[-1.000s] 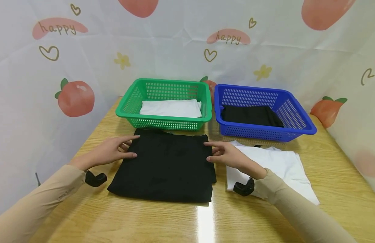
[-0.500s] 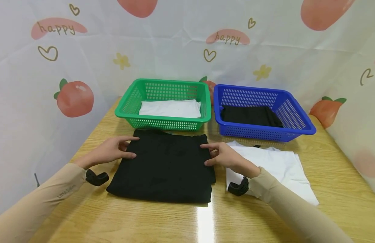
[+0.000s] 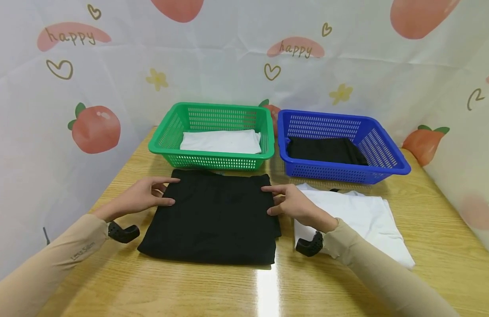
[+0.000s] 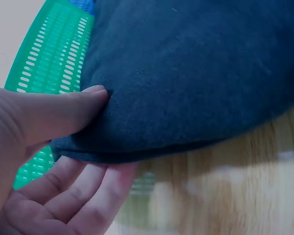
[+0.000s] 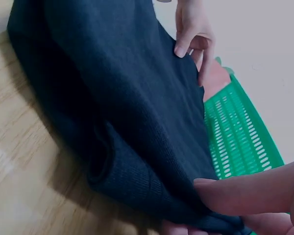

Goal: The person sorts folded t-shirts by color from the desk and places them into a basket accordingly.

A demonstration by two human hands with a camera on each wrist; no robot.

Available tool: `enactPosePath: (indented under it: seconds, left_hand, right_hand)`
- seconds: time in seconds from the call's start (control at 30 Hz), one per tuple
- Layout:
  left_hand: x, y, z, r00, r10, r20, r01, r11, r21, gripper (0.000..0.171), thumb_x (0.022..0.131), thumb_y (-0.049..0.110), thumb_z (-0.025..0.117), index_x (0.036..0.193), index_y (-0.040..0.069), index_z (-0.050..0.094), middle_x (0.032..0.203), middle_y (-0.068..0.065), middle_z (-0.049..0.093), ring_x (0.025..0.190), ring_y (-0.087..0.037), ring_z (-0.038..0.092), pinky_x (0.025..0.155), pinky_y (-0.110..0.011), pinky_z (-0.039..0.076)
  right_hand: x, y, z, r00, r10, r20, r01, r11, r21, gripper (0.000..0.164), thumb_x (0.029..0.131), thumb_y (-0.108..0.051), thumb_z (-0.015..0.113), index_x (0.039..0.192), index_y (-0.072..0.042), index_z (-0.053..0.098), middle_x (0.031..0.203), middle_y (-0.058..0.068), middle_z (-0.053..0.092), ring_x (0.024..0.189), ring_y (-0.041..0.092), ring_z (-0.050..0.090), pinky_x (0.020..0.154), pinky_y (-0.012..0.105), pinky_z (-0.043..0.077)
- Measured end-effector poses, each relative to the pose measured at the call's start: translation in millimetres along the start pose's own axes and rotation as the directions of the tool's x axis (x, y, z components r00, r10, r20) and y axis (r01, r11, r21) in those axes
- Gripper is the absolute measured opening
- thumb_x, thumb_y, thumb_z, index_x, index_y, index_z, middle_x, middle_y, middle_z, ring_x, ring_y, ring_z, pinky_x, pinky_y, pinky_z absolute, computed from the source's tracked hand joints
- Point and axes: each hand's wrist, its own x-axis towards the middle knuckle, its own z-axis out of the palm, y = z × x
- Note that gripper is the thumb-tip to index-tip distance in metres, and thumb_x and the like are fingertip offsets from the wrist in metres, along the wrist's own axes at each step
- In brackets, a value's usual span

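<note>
Left hand: is pinching the left side of the black cloth, thumb lying on top and fingers curling underneath; the grip is narrow, with only fabric between.
Right hand: is pinching the opposite side the same way, its thumb pressing from above and its fingertips partly hiding below the fabric.
Black cloth: is lying folded on the table, stretching between the two hands, just in front of the green basket; its layers are parting along the right side (the right wrist view is showing a dark gap there).
Wrists: each is wearing a small black device, and beige sleeves are covering the forearms.
White cloth: is lying folded to the right of the black one, near it, with the right forearm passing over its left part.
Green basket: is standing behind the black cloth and holding a white bundle.
Blue basket: is standing beside the green one, behind the white cloth, and holding a dark bundle.
Backdrop: is hanging behind everything, showing peaches, hearts, yellow flowers and the word "happy".
</note>
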Motion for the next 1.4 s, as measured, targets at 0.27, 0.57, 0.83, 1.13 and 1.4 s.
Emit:
enactPosePath:
  seconds: [0.27,0.57,0.83,1.13,1.4]
  left_hand:
    - [-9.1,9.1,-5.0,1.0,-0.008,-0.001,0.008,0.996,-0.087,0.069,0.088,0.03,0.077,0.147,0.011,0.048,0.123,-0.017,0.055,0.1,-0.025,0.065,0.075,-0.034,0.055]
    - [-15.2,22.4,-11.9,0.999,0.004,-0.035,-0.007,0.996,-0.092,0.068,0.087,0.035,0.077,0.147,0.015,0.05,0.136,-0.014,0.049,0.111,-0.029,0.061,0.082,-0.039,0.053]
    - [-21.8,39.7,-18.4,0.999,-0.015,-0.029,0.011,0.991,-0.135,0.066,0.087,0.038,0.076,0.146,0.021,0.051,0.146,-0.011,0.041,0.122,-0.032,0.054,0.086,-0.04,0.051]
    - [-21.0,62.5,-22.9,0.997,-0.039,-0.071,0.024,0.981,-0.192,0.063,0.086,0.04,0.077,0.143,0.032,0.052,0.147,0.0,0.04,0.126,-0.025,0.05,0.095,-0.046,0.046]
    - [-14.1,82.7,-25.5,0.993,-0.007,-0.119,-0.022,0.972,-0.236,0.059,0.086,0.039,0.077,0.14,0.033,0.055,0.142,0.006,0.049,0.131,-0.017,0.046,0.101,-0.043,0.043]
  right_hand:
    - [-4,-6,-5,0.999,-0.026,0.028,0.025,0.999,0.032,0.066,0.083,0.017,0.065,0.144,0.006,0.044,0.129,0.026,0.056,0.107,0.034,0.063,0.085,0.04,0.054]
    - [-9,-16,-12,0.999,-0.035,0.034,0.032,0.997,0.068,0.067,0.082,0.016,0.067,0.144,0.004,0.045,0.128,0.024,0.057,0.109,0.034,0.062,0.086,0.04,0.054]
    - [-20,-29,-26,0.998,-0.054,0.032,0.052,0.997,0.055,0.066,0.081,0.011,0.071,0.143,0.003,0.049,0.128,0.024,0.057,0.114,0.033,0.06,0.09,0.041,0.051]
    - [-36,-46,-53,0.998,-0.049,0.038,0.046,0.996,0.073,0.067,0.082,0.003,0.075,0.144,-0.004,0.05,0.15,0.016,0.036,0.133,0.033,0.04,0.097,0.037,0.046]
    - [-53,-68,-77,0.994,-0.086,0.069,0.074,0.984,0.16,0.064,0.085,0.008,0.071,0.145,0.001,0.047,0.134,0.024,0.053,0.118,0.034,0.057,0.096,0.043,0.048]
